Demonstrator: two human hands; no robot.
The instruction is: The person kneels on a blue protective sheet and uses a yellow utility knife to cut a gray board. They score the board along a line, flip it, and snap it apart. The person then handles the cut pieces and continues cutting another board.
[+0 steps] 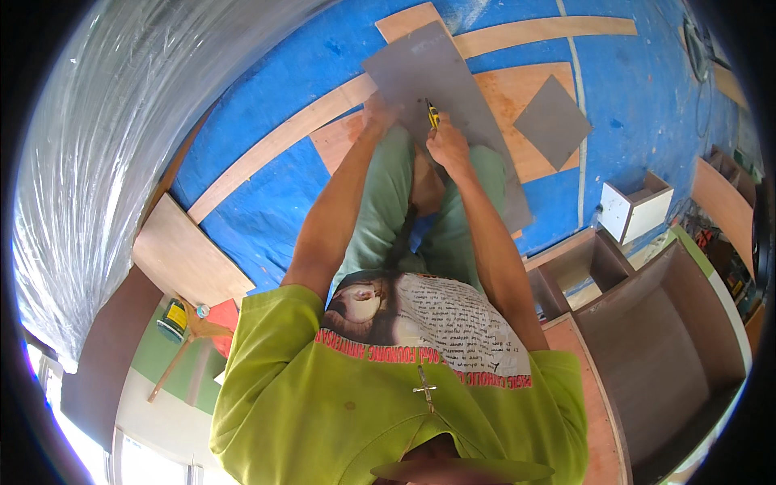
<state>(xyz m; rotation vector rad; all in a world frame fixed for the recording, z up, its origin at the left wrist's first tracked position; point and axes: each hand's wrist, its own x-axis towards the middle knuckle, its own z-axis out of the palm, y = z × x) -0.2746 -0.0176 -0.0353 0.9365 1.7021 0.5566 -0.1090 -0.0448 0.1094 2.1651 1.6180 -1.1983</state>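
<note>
A long grey sheet (436, 73) lies at an angle in front of me, over wooden strips and panels. My right hand (447, 145) is closed around a yellow and black utility knife (433, 115), its thin tip pointing away from me over the sheet. At the sheet's left edge rests my left hand (378, 113), slightly blurred, with its fingers laid over the surface and no tool in it. Both my knees are close beneath my hands.
A blue tarp (267, 174) covers the floor. To the right are a grey square piece (553, 123) on a plywood panel (525, 158), a small white box (635, 208) and large brown open cabinets (671, 339). Clear plastic sheeting (121, 121) hangs at left, near a wooden board (190, 250).
</note>
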